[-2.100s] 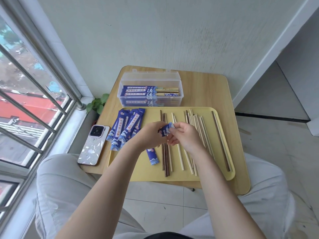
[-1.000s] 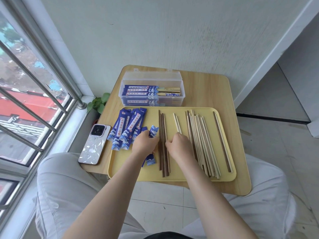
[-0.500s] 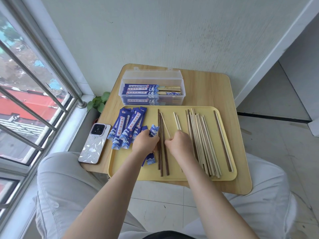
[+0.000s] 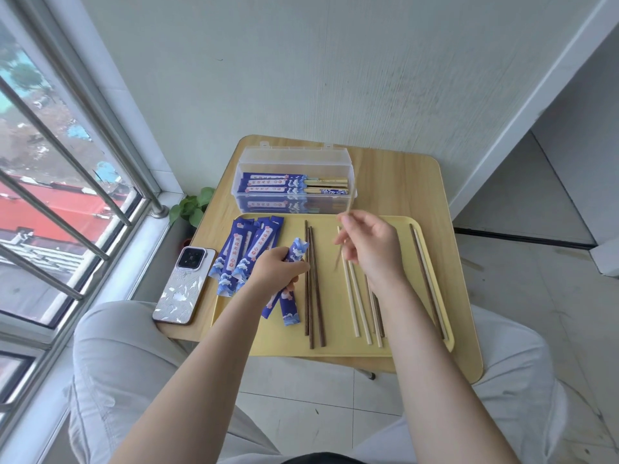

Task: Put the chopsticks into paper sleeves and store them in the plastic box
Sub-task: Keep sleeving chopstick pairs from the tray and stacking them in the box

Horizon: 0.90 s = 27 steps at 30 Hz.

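My right hand [image 4: 371, 249] holds a light wooden chopstick [image 4: 345, 226] lifted above the yellow tray [image 4: 284, 346], its tip pointing up toward the box. My left hand [image 4: 276, 271] grips a blue paper sleeve [image 4: 296, 252] on the tray, its open end crumpled. A second sleeve [image 4: 289, 308] lies under that hand. Dark chopsticks [image 4: 313, 289] lie beside it, light chopsticks [image 4: 356, 303] to their right. A pile of blue sleeves [image 4: 248, 249] sits at the tray's left. The clear plastic box [image 4: 294, 155] behind the tray holds sleeved chopsticks.
A phone [image 4: 184, 286] in a patterned case lies on the wooden table [image 4: 402, 189] left of the tray. A dark and a light chopstick [image 4: 427, 279] lie along the tray's right rim. A small plant [image 4: 192, 207] and a barred window [image 4: 60, 182] are at left.
My right hand has picked a light chopstick off the tray and raised it. My left hand stays on the blue sleeve.
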Each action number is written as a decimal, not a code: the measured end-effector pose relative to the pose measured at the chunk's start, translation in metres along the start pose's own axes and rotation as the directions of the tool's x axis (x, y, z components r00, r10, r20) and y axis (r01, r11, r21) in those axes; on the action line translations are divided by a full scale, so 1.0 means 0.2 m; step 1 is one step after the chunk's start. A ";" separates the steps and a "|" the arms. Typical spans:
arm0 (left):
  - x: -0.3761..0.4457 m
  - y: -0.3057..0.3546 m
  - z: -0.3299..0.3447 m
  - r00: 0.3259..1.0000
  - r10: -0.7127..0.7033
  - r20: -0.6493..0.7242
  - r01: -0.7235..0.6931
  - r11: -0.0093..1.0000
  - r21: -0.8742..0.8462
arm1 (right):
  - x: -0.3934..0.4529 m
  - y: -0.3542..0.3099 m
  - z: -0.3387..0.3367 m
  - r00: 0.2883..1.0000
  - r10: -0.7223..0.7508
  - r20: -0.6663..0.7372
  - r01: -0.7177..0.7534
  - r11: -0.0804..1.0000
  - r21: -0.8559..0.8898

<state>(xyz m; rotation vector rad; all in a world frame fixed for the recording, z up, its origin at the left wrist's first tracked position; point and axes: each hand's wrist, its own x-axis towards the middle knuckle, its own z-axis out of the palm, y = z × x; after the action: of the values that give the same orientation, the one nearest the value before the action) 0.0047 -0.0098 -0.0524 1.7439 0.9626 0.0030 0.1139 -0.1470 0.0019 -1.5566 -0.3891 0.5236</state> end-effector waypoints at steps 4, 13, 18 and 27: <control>-0.01 0.03 -0.01 0.999 0.018 0.046 -0.024 0.991 0.132 | 0.02 -0.01 0.02 0.982 -0.079 -0.173 0.080 0.997 0.004; -0.06 0.02 0.01 0.995 0.025 0.094 -0.043 0.980 0.194 | 0.01 0.05 0.00 0.919 -0.049 -0.390 0.056 0.998 0.008; -0.07 0.08 0.05 0.993 0.086 0.078 -0.096 0.986 0.134 | -0.03 0.10 0.05 0.997 0.035 -0.063 -0.046 0.981 -0.191; -0.07 0.10 0.06 0.993 0.114 0.040 -0.119 0.977 0.177 | 0.00 0.09 -0.01 0.996 0.024 -0.086 -0.043 0.971 -0.235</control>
<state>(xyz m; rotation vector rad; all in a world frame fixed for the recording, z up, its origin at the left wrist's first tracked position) 0.0125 -0.0294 -0.0360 1.9589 0.8591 -0.0339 0.1143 -0.1499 -0.0153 -1.8121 -0.3729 0.4491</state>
